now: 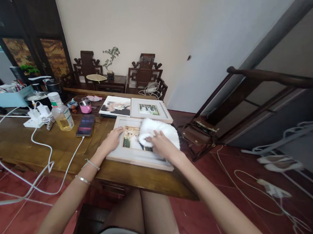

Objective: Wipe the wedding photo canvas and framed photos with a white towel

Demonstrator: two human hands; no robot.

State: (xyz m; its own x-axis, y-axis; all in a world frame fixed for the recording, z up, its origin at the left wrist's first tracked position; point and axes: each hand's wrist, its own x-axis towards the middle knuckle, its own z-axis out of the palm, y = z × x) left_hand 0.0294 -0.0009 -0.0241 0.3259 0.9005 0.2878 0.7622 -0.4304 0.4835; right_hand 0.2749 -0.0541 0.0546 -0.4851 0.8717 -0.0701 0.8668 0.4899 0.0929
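Observation:
A framed photo (117,156) with a wide pale border lies flat near the table's front edge. My left hand (113,139) rests on its left side, fingers closed about the frame's edge. On the right half of the frame, my right hand (161,144) grips a fluffy white cloth (162,127) and presses it to the surface. The cloth and hand hide part of the picture. Just behind lie a second framed photo (165,110) and a white-edged photo panel (116,105), side by side.
Left on the wooden table (90,159) are a plugged-in phone (85,125), a bottle of yellow liquid (62,113), a pink cup (85,106), a white power strip (34,121) and a blue box (11,95). Cables hang over the front edge. A wooden chair (212,113) stands right.

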